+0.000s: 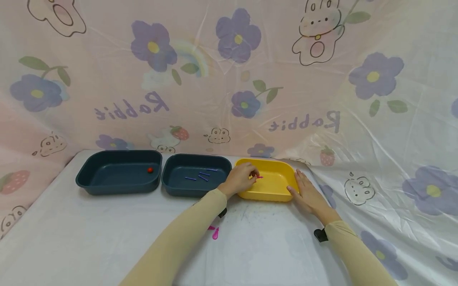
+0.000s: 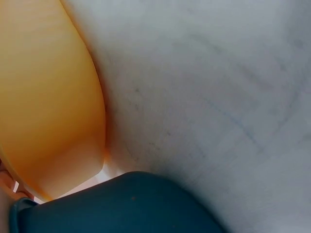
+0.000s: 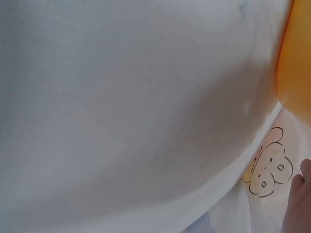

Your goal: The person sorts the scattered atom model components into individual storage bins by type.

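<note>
My left hand [image 1: 240, 178] reaches over the near left rim of the yellow tray [image 1: 277, 196], its fingers curled. At its fingertips it pinches a small pink piece [image 1: 260, 177], mostly hidden by the fingers. My right hand [image 1: 309, 194] rests against the tray's right side with straight fingers, the thumb at the near right corner. In the left wrist view only a bit of the hand shows beside the yellow tray [image 2: 53, 97]; the right wrist view shows some fingers [image 3: 300, 194] at the edge.
Left of the yellow tray stands a dark blue tray [image 1: 186, 194] with several thin blue sticks [image 1: 203, 178]. Another dark tray [image 1: 118, 190], farther left, holds a red ball [image 1: 150, 170]. Small pink pieces [image 1: 215, 233] lie on the white table, partly behind the left sleeve. A patterned curtain [image 1: 200, 99] hangs behind.
</note>
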Demonstrator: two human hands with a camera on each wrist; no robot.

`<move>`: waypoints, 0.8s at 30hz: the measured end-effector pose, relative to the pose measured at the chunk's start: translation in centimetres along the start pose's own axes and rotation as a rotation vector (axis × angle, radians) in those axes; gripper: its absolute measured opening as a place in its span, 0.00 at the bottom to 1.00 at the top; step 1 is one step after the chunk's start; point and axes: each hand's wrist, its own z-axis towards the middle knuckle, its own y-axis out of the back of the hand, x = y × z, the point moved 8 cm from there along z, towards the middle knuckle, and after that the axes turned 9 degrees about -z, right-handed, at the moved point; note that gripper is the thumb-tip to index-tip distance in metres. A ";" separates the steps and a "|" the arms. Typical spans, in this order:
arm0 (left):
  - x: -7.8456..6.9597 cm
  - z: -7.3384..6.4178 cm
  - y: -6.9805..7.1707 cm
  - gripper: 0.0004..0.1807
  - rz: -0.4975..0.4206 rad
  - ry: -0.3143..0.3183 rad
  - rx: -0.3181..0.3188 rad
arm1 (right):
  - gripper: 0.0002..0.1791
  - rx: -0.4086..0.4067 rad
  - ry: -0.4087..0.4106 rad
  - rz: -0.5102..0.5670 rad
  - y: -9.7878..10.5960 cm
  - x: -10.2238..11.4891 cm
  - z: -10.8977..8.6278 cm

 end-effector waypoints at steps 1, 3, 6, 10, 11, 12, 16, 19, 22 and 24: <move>-0.1 0.0 0.0 0.04 0.005 0.000 0.000 | 0.47 -0.003 -0.001 -0.003 -0.1 0.0 0.0; -0.1 0.0 0.0 0.04 0.010 0.002 0.001 | 0.47 -0.007 0.003 -0.007 -0.1 -0.1 0.0; -0.1 0.0 0.1 0.05 0.004 0.009 -0.001 | 0.47 -0.008 0.002 -0.009 -0.2 -0.2 0.0; 0.0 0.0 0.2 0.07 -0.009 0.013 -0.013 | 0.47 -0.003 0.005 -0.006 -0.1 -0.2 0.1; 0.0 -0.1 0.3 0.07 -0.010 0.009 -0.017 | 0.47 -0.003 0.005 -0.004 0.0 -0.2 0.1; -0.1 -0.1 0.4 0.08 -0.010 0.003 -0.022 | 0.47 -0.004 0.005 -0.006 0.0 -0.2 0.1; -0.3 -0.4 0.9 0.07 -0.023 -0.026 -0.034 | 0.47 -0.009 0.004 -0.010 0.0 -0.1 0.0; -0.5 -0.8 1.2 0.07 -0.046 -0.048 -0.034 | 0.47 -0.009 0.002 -0.014 -0.1 -0.2 0.0; -0.5 -1.5 1.5 0.07 -0.074 -0.052 -0.026 | 0.47 -0.006 0.006 -0.014 -0.1 -0.2 0.0; -0.6 -2.1 1.8 0.06 -0.099 -0.053 -0.023 | 0.47 -0.004 0.008 -0.013 0.0 -0.2 0.1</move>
